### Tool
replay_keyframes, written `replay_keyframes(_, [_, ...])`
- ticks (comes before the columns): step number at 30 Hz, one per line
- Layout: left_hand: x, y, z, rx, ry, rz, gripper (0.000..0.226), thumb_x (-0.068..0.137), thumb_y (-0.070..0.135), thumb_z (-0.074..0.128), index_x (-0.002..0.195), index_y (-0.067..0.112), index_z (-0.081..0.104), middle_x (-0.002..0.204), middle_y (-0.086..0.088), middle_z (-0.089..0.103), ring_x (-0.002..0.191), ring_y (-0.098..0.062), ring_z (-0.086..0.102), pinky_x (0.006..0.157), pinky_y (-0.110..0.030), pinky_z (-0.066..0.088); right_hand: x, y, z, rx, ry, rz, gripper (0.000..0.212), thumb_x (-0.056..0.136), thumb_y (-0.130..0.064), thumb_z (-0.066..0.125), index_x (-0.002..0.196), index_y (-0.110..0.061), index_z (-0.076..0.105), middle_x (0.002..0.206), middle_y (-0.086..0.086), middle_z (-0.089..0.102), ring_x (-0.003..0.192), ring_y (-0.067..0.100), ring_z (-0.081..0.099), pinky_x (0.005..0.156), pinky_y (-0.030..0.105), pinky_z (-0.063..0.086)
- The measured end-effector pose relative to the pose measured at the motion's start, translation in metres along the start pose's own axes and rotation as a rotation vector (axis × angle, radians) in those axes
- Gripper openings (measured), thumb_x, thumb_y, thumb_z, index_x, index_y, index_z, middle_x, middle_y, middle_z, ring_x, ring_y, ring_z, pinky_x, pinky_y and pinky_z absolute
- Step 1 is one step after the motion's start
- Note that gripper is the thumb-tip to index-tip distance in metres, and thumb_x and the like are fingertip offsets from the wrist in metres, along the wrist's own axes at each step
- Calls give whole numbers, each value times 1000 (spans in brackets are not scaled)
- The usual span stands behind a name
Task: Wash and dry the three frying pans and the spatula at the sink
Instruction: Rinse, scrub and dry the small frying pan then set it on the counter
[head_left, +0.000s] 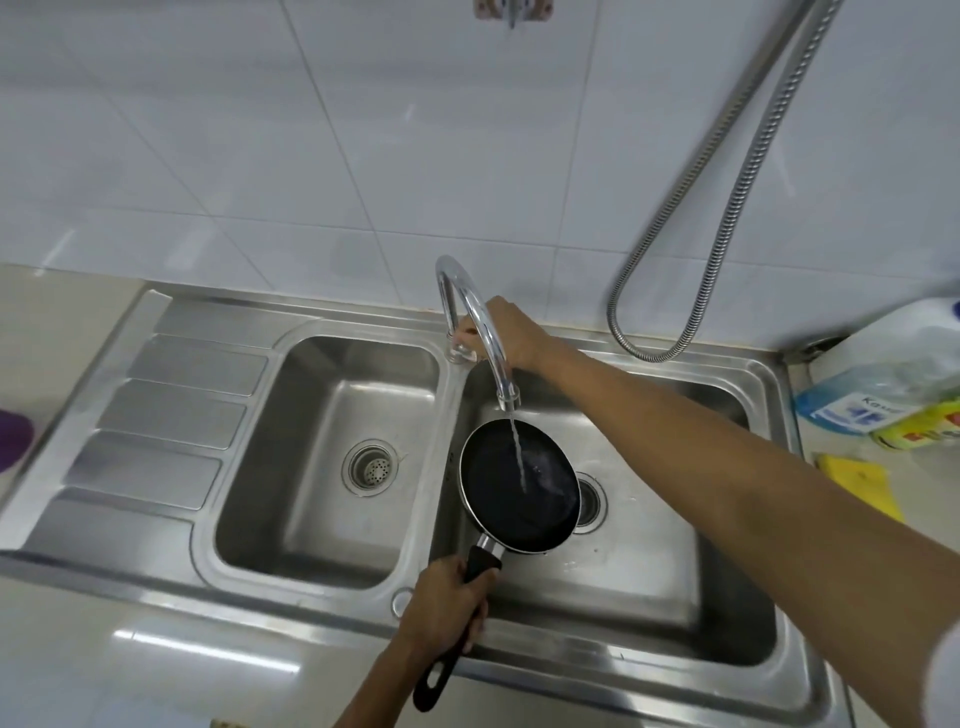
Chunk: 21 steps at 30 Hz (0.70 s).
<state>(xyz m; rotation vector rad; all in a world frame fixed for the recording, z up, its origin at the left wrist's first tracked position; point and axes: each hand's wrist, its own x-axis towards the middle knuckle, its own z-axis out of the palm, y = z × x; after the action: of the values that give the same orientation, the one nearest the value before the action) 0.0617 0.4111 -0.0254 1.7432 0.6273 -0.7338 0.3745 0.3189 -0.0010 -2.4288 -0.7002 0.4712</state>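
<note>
A small black frying pan (511, 512) hangs over the right basin of the steel double sink (452, 405). My left hand (441, 608) is closed around its black handle. A thin stream of water falls from the curved chrome tap (475, 312) into the pan. My right hand (506, 332) reaches across the right basin to the tap's base, fingers wrapped behind the spout on the tap handle. The other pans and the spatula are out of sight.
The left basin (332, 467) holds only its drain strainer, with a ribbed draining board (171, 415) beside it. A metal shower hose (727, 234) loops down the tiled wall. Detergent bottles (883, 389) and a yellow sponge (857, 483) sit at the right; a purple object (13, 441) at the left edge.
</note>
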Motion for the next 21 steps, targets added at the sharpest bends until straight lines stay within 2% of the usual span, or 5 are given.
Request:
replay_keyframes(3, [1,-2,-1,20,0,11,30,99,20,64,76,5,52,48,-6,57,32,-17,46,37,-25,38,-1,-2,-13,-19,17,25,41,91,-20,69,56,-3,55,51,3,51,48,17,45,52,32,38])
replay_keyframes(6, [4,-2,-2,50,15,22,29,99,22,64,77,6,53,47,-4,58,32,-17,48,38,-25,39,-1,-5,-10,-21,25,69,34,93,-15,65,64,3,63,57,12,58,53,20,50,56,35,40])
replay_keyframes(10, [13,-1,1,209,104,88,19,96,26,66,84,14,57,67,-2,69,46,-8,59,44,-19,43,-13,1,-11,-34,26,96,28,97,-33,59,74,-18,68,64,-10,57,61,14,54,60,27,39])
replay_keyframes(15, [23,1,13,413,173,204,17,99,30,64,107,15,59,84,3,65,69,-4,63,54,-11,46,-66,27,-21,50,139,199,33,99,-47,50,102,-23,72,94,-2,71,83,15,59,76,30,43])
replay_keyframes(21, [28,-5,28,533,244,288,17,101,35,57,107,20,51,84,0,68,73,-16,70,69,-37,63,-168,45,-26,198,306,291,19,98,-31,59,100,-22,75,95,-8,73,88,11,66,86,32,52])
